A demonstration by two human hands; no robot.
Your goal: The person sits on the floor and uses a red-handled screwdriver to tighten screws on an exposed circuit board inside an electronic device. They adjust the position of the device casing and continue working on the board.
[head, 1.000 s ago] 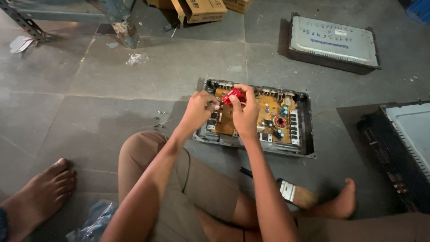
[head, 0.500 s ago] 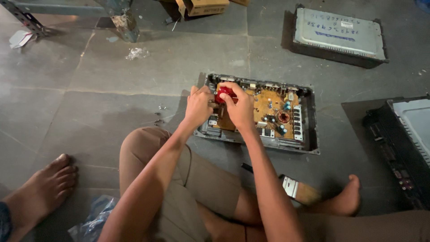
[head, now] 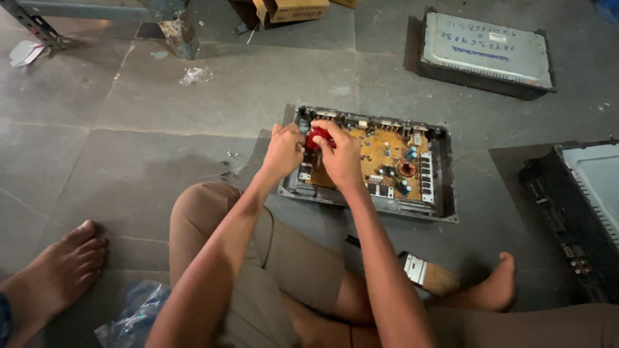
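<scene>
An open grey chassis lies on the floor before the knees, its amber circuit board bare; the right hand is clamped on a red-handled tool, the left hand curled beside it; a cardboard box sits top centre; a silver lid with scrawled blue marks lies top right.

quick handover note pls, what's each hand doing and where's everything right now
Left hand: on the left end of the open amplifier chassis, fingers curled; whether it grips anything is hidden.
Right hand: closed on a red-handled tool, held over the left part of the circuit board.
Nearby: a paintbrush lies on the floor by the right leg, a closed grey unit beyond the chassis, another dark unit at far right.
Done: the cover is off and the board is exposed.
Left: the board sits in the chassis.
</scene>
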